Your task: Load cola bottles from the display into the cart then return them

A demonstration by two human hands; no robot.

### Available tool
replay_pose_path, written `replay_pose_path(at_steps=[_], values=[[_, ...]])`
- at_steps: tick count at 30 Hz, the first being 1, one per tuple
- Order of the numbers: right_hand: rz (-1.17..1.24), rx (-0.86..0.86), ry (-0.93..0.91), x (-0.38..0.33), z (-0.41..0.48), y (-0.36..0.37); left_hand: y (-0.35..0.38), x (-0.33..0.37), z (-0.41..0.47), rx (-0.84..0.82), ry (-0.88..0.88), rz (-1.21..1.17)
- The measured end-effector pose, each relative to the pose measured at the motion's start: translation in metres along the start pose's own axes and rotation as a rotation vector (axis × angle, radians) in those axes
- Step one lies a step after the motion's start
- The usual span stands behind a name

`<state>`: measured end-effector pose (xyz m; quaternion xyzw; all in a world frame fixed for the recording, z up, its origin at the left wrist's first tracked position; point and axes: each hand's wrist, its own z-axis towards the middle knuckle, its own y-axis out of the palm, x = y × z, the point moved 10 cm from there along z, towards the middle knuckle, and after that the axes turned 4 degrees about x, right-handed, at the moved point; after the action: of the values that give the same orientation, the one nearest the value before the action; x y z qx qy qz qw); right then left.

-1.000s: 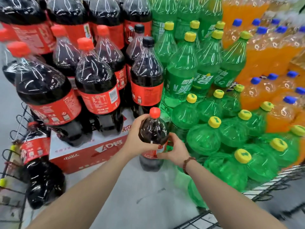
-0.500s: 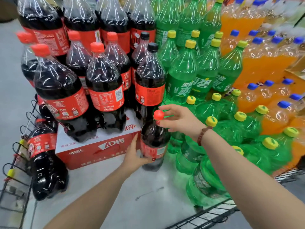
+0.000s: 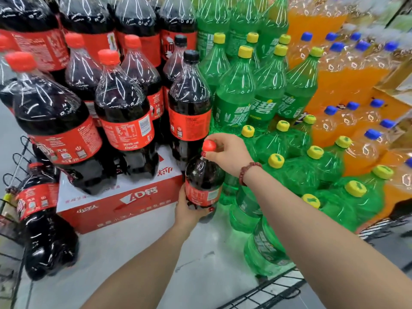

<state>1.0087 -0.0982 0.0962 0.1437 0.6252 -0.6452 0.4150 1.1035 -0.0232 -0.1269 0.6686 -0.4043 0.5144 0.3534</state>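
Cola bottle, red cap: upright, between the red carton and the green bottles, just in front of a black-capped bottle. Whether its base touches the grey display base cannot be told.

Left hand: fingers wrapped round the bottle's lower body at the label.

Right hand: fingertips pinching the cap from above; beaded bracelet on the wrist.

Stacked cola: standing on the carton, red caps.

Orange bottles: blue caps, far right, beside the green ones.

Single cola bottle: far left, against a wire rack.

Wire grid: lower right edge.
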Motion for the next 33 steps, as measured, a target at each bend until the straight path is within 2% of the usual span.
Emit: replay_pose_path(at_steps=[9, 17, 20, 25, 28, 33], values=[[-0.036, -0.019, 0.014, 0.014, 0.015, -0.003, 0.011, 0.001, 0.014, -0.033, -0.005, 0.023], [-0.012, 0.078, 0.017, 0.019, 0.002, -0.002, 0.004, 0.000, 0.014, -0.011, -0.002, 0.047], [0.061, 0.118, 0.071, 0.027, -0.011, -0.007, 0.004, 0.003, 0.007, -0.006, -0.009, 0.030], [0.213, 0.069, 0.206, 0.049, -0.051, -0.010, -0.004, 0.024, -0.021, 0.050, 0.034, 0.031], [0.312, 0.042, 0.197, 0.049, -0.082, -0.014, -0.014, 0.037, -0.045, 0.099, 0.073, 0.045], [0.454, 0.046, 0.102, 0.038, -0.141, -0.043, 0.002, 0.076, -0.110, 0.081, 0.179, -0.028]])
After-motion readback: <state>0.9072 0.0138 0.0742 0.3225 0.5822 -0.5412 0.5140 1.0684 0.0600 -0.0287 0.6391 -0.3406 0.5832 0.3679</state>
